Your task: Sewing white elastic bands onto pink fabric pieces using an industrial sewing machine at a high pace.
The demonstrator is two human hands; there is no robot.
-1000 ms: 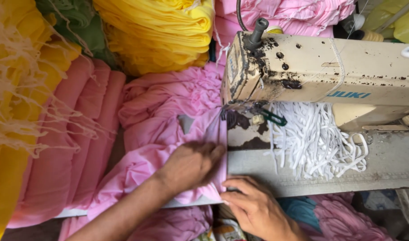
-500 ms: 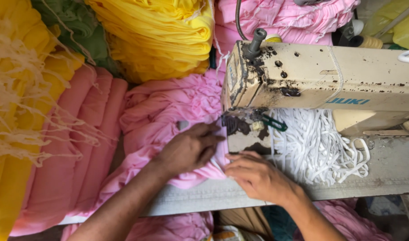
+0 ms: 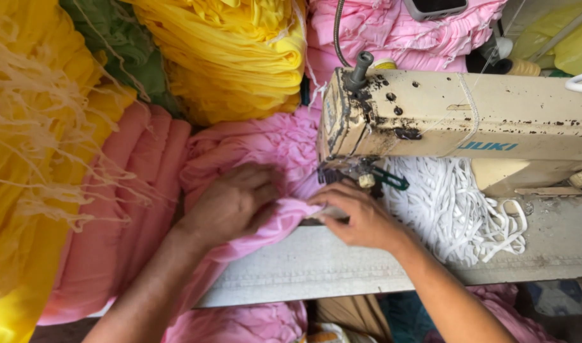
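While my left hand (image 3: 231, 203) presses flat, fingers spread, on the pink cloth (image 3: 272, 146), my right hand (image 3: 361, 216) pinches its folded edge just under the head of the cream sewing machine (image 3: 469, 121) (needle hidden), beside a heap of white elastic tape (image 3: 456, 209) on the grey table (image 3: 316, 267); yellow fabric (image 3: 234, 51) lies behind

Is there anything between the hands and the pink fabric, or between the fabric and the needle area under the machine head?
Nothing visible. The left hand lies flat on the pink fabric, and the right hand pinches its folded edge directly below the sewing machine head. The white cord pile sits to the right, off the path.
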